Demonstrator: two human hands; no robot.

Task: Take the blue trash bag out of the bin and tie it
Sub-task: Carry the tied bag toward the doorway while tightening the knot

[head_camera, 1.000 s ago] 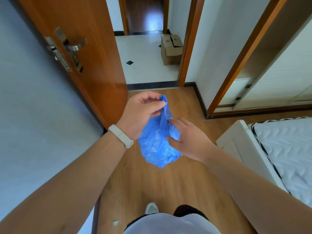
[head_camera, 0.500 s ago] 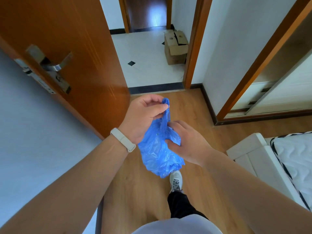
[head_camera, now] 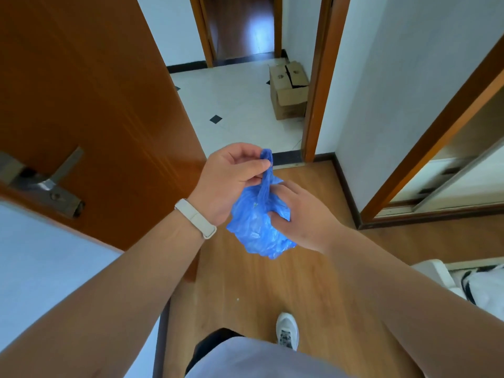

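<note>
Wooden door [head_camera: 90,110], glossy orange. Left hand [head_camera: 231,177] pinched the twisted neck of the blue trash bag [head_camera: 259,222], crinkled thin plastic, bulbous, held above plank floor. Right hand [head_camera: 302,219] clasped its side. Cardboard box [head_camera: 289,91] beyond.

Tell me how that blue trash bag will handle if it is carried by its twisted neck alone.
The blue trash bag looks floppy: its film is crumpled and sags below the left hand pinching the neck. It is probably light, since a fingertip pinch holds it while the right hand only cups its side. The thin, glossy film may be slippery, so the neck could slide through a loose pinch.
</note>
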